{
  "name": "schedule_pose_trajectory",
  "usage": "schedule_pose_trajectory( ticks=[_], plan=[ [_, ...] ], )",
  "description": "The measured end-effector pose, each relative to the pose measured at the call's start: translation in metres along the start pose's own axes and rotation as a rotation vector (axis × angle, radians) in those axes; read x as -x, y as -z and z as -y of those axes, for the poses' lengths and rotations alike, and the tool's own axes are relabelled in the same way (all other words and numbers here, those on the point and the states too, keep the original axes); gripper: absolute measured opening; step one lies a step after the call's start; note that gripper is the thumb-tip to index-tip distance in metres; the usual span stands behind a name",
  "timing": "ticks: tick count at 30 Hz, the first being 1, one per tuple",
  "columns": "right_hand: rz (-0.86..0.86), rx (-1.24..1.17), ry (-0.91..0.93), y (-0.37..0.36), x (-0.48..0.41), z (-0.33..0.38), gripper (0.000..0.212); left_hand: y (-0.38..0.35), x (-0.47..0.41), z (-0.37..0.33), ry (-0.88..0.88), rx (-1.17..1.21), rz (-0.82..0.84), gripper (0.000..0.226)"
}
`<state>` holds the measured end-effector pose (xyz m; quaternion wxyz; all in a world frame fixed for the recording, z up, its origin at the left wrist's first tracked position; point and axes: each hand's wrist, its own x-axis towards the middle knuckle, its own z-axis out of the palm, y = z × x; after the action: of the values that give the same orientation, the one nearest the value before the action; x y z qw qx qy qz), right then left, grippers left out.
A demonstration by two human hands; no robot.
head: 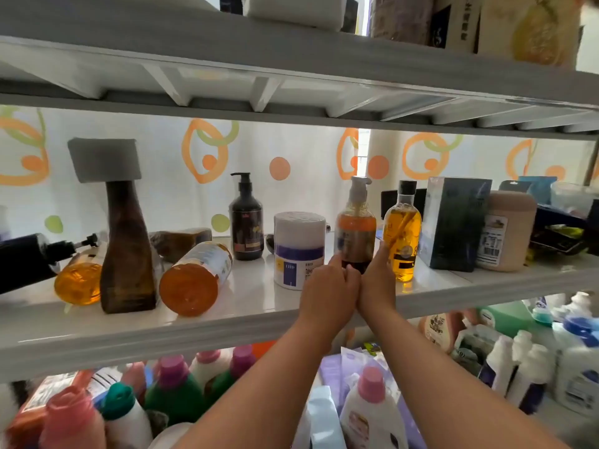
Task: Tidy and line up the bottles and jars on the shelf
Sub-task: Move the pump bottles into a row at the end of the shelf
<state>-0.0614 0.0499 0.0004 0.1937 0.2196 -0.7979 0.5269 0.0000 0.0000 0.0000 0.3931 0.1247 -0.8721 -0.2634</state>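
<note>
Left hand (pixel 327 286) and right hand (pixel 377 283) are clasped round the amber pump bottle (pixel 356 228), stood upright on the shelf (pixel 194 332) between white jar (pixel 299 251) and yellow bottle (pixel 402 234). Judged half done; 3 left lying: orange bottle (pixel 191 280), black bottle (pixel 22 260), small pump bottle (pixel 77 283).

A white curtain (pixel 155 189) with orange and green loops and dots; amber pump bottle (pixel 356 228), white-and-purple jar (pixel 299 251), dark brown bottle (pixel 128 251).

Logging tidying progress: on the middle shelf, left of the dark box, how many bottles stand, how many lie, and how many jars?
Standing bottles: 4, counting the amber pump bottle
Lying bottles: 4
Jars: 1
Total: 9
</note>
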Motion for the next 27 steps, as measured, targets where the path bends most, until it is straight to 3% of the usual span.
schedule_pose_trajectory(
  ticks=[3, 7, 12, 27],
  plan=[
    [-0.018, -0.036, -0.074, -0.006, -0.009, -0.006, 0.035, -0.008, -0.007, 0.002, 0.106, 0.078, 0.063, 0.033],
    [-0.002, 0.092, -0.107, -0.01, -0.015, -0.008, 0.055, -0.014, -0.013, 0.004, 0.19, 0.153, 0.08, 0.035],
    [-0.01, 0.186, -0.136, -0.015, -0.02, -0.012, 0.032, -0.015, -0.02, 0.004, 0.218, 0.187, 0.19, 0.043],
    [-0.06, 0.136, -0.099, -0.009, -0.012, -0.007, 0.038, -0.01, -0.018, 0.008, 0.204, 0.263, 0.256, 0.043]
  ],
)
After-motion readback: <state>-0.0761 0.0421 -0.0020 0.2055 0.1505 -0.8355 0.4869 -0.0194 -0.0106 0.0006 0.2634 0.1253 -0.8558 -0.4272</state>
